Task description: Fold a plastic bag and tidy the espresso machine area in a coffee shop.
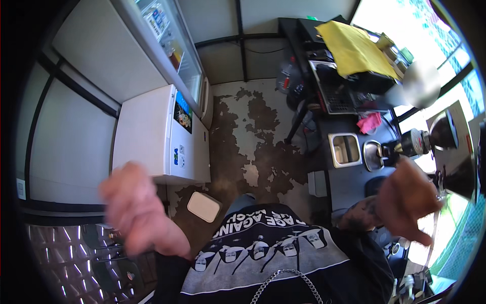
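My left hand (133, 212), blurred by motion, is raised at the left, overlapping the near corner of a small white freezer or fridge (144, 133) in the picture. Its fingers look bent, but their exact pose is smeared. On the other side my right hand (408, 201), also blurred, hangs above the dark counter (345, 190) by the window. Close to it stand a coffee grinder (414, 141) with a dark hopper and a small steel tray (374, 155). A rectangular steel container (344, 150) is set beside the tray. I make out no object in either hand.
A yellow cloth (353, 49) covers a machine, probably an espresso machine, with a drip grate (338, 95). A pink cloth (369, 122) lies nearby. Large plastic bottles (286, 78) stand under the counter. A glass-door fridge (171, 38) and a pale rectangular lidded box (204, 207) are at the left.
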Available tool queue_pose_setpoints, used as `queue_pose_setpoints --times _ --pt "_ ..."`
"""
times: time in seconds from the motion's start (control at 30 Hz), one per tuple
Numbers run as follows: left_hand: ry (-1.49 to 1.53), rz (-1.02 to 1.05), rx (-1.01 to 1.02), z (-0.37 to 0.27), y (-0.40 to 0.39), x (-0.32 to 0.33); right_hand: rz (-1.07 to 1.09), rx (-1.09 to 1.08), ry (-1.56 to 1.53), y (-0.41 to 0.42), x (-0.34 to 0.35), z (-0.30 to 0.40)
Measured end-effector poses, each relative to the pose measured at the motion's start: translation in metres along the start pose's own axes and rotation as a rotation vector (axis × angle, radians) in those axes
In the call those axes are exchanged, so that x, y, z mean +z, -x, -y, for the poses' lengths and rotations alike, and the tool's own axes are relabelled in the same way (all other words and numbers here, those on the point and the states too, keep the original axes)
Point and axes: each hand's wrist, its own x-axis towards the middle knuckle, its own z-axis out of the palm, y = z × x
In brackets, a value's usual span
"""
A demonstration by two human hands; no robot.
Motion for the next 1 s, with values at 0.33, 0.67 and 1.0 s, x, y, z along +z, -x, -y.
queue_pose_setpoints --times 0.33,0.67,1.0 --pt "0.392 0.571 -0.224 0.074 -0.128 -0.050 0.377 -0.004 -0.547 -0.055 0.182 -0.131" --pt "0.028 -0.107 -0.353 0.349 -0.056 -0.045 -0.009 0.483 0.153 0.034 0.098 -0.349" --pt "-0.591 1.075 -1.629 0.546 0.028 -0.074 0.604 0.711 0.512 0.069 0.094 -0.584"
